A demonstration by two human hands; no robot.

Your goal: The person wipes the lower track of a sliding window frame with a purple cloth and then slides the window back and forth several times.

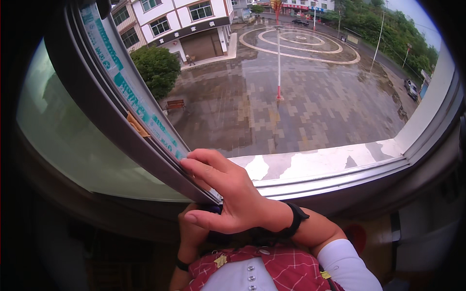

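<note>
A dark grey window sash [112, 119] slants across the left side, its glass pane [80, 131] pale and greenish. Protective film [136, 99] with teal print clings to the outer face of its frame, and a scrap of orange tape [138, 125] sticks to the edge. My right hand [225, 186] is spread at the lower end of this sash, fingertips touching its edge and thumb held apart. Just below, my left hand [192, 230] looks curled beside a small dark purplish thing [213, 209]; its fingers are mostly hidden behind my right hand.
The window's bottom track [330, 182] runs right to the side frame [432, 123], with a ledge of peeling white paint [310, 165] outside. Far below lies a wet paved square [301, 116] with a lamp post [279, 63]. A red round thing [356, 236] stands indoors, lower right.
</note>
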